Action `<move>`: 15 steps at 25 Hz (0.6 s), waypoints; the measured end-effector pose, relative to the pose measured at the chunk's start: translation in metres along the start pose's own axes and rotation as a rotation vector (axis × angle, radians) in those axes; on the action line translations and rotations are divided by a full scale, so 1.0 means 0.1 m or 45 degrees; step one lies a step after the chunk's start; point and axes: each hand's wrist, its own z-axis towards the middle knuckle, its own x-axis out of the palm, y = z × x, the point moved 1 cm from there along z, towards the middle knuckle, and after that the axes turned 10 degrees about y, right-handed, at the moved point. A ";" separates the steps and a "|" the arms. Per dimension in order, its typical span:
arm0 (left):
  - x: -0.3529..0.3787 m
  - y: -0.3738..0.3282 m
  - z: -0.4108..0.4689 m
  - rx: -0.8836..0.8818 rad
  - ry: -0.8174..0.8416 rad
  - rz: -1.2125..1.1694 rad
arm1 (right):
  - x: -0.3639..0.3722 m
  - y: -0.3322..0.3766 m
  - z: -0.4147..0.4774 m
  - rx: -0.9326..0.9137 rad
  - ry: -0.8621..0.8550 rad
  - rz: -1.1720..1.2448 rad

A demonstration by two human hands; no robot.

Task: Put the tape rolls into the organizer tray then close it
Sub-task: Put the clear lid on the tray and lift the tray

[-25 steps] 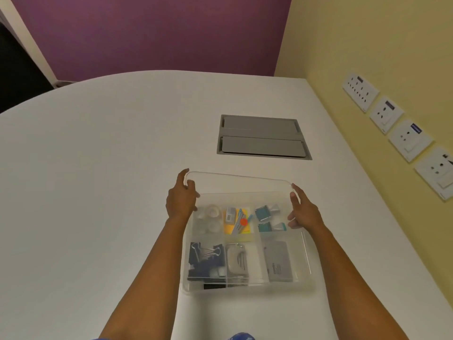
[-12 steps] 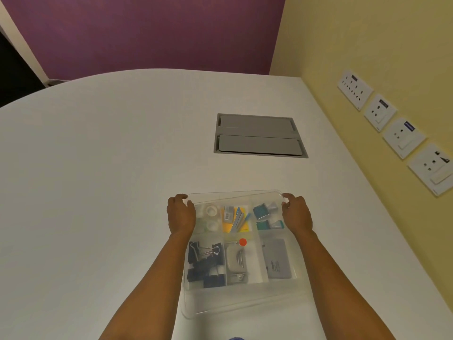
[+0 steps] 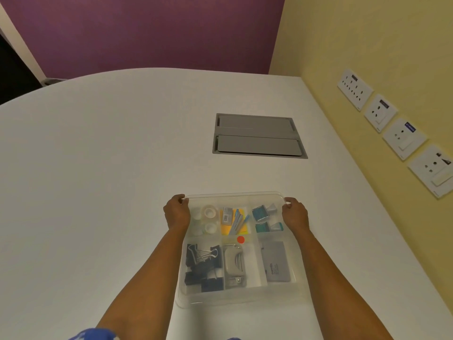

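Note:
A clear plastic organizer tray [image 3: 241, 294] sits on the white table in front of me. Its clear lid [image 3: 235, 195] lies flat over it. Clear tape rolls [image 3: 208, 212] lie in the tray's far left compartment, seen through the lid. My left hand [image 3: 177, 212] grips the lid's far left corner. My right hand [image 3: 295, 212] grips its far right corner. Other compartments hold black binder clips [image 3: 202, 263], a stapler [image 3: 234, 265], yellow sticky notes [image 3: 232, 222] and a grey case [image 3: 277, 262].
A grey cable hatch [image 3: 257, 136] is set into the table beyond the tray. Wall sockets [image 3: 392, 133] line the yellow wall on the right. The table's right edge runs close to the wall. Bare white tabletop spreads to the left.
The lid was held tilted up at the tray's far edge one second ago. Both hands lowered it, and it now lies flat on the tray.

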 end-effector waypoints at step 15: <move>0.02 -0.03 0.23 -0.136 -0.017 -0.241 | 0.04 0.12 0.43 0.432 -0.027 0.459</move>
